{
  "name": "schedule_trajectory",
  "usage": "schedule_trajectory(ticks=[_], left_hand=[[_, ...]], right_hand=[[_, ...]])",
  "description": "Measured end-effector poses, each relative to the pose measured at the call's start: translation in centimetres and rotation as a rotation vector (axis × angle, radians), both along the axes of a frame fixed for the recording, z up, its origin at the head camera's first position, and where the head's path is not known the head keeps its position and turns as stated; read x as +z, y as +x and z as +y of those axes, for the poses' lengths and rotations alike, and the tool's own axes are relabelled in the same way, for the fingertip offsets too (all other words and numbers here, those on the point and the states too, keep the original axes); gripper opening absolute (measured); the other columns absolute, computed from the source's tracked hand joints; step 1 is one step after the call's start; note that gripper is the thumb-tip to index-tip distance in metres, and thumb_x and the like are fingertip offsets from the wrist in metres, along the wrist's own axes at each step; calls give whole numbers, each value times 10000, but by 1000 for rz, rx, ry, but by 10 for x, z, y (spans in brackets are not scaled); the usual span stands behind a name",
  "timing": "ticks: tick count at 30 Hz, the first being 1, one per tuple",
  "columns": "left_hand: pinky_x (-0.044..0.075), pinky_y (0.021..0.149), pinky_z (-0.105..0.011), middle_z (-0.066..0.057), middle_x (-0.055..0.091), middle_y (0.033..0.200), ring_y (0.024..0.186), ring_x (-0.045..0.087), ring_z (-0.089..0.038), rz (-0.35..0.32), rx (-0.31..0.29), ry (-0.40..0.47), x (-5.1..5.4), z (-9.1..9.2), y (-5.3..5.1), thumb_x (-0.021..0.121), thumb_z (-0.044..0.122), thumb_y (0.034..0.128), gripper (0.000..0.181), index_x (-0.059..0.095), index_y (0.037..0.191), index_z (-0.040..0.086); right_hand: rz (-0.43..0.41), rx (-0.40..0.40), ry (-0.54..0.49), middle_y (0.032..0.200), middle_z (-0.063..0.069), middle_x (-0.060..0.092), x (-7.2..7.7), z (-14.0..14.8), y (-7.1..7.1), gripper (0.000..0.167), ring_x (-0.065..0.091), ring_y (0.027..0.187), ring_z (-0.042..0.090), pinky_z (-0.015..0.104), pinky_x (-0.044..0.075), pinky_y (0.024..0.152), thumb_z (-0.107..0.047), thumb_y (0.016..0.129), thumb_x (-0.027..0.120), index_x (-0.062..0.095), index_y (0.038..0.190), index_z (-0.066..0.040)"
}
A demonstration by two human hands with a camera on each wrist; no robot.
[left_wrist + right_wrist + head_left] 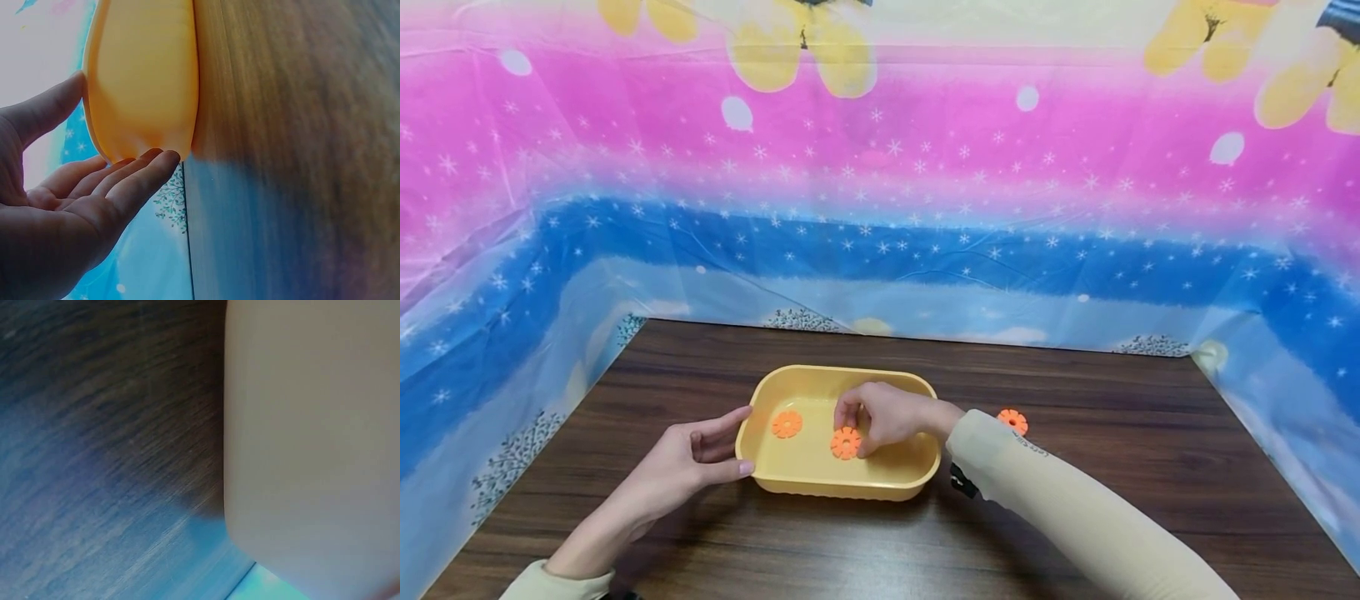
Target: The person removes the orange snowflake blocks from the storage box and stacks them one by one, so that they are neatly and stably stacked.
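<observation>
A yellow plastic basin [880,492] stands on the wooden table. My left hand [688,460] touches its left end, thumb and fingers spread apart; the left wrist view shows the same hand [75,194] with fairly straight fingers against the basin wall [147,75]. Inside the basin, my right hand [891,412] pinches an orange notched interlocking disc [846,443] between thumb and fingers. A second orange disc [787,424] lies on the basin floor at left. In the right wrist view the basin's outer wall [312,425] fills the right side and hides nearly all of the hand.
Another orange disc [1012,421] lies on the table [1097,433] right of the basin, partly behind the right sleeve [1045,483]. A printed pink and blue cloth [925,167] hangs around the table's back and sides.
</observation>
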State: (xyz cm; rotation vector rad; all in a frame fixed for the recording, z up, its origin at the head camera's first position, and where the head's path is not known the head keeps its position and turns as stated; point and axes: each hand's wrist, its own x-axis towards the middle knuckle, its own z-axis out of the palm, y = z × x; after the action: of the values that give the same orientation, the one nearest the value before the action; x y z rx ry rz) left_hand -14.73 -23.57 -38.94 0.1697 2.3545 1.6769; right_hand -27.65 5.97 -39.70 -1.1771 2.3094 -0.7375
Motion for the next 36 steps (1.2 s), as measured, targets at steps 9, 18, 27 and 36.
schedule_trajectory(ticks=[9, 18, 27, 36], left_hand=[[575, 968, -362, -216, 374, 1622, 1367, 540, -398, -6, 4, 2, 1, 0, 0, 814, 181, 926, 822, 376, 1607, 38], [572, 974, -364, -213, 372, 1624, 1365, 546, -394, -8, 3, -3, 3, 1, 1, 813, 184, 926, 825, 373, 1605, 24], [576, 966, -361, -221, 373, 1621, 1357, 554, -393, -5, -2, 3, 2, 1, 1, 811, 177, 927, 823, 371, 1609, 36], [578, 963, -362, -225, 384, 1614, 1349, 566, -387, -9, -1, 2, 1, 1, 0, 808, 174, 930, 820, 370, 1609, 34]], right_hand=[[-60, 13, -8, 943, 90, 648, 0, 1, -2, 385, 543, 808, 146, 220, 460, 730, 27, 755, 901, 712, 1070, -87], [-47, 22, 29, 923, 53, 621, -2, 1, -2, 332, 502, 809, 109, 218, 436, 747, -13, 774, 903, 724, 1034, -116], [-31, 27, 34, 898, 28, 620, -2, 1, -2, 324, 498, 798, 90, 208, 431, 743, -17, 769, 904, 750, 1030, -132], [-25, 2, -1, 930, 13, 666, -2, 1, -2, 346, 583, 848, 138, 215, 486, 766, 25, 747, 907, 701, 998, -97]])
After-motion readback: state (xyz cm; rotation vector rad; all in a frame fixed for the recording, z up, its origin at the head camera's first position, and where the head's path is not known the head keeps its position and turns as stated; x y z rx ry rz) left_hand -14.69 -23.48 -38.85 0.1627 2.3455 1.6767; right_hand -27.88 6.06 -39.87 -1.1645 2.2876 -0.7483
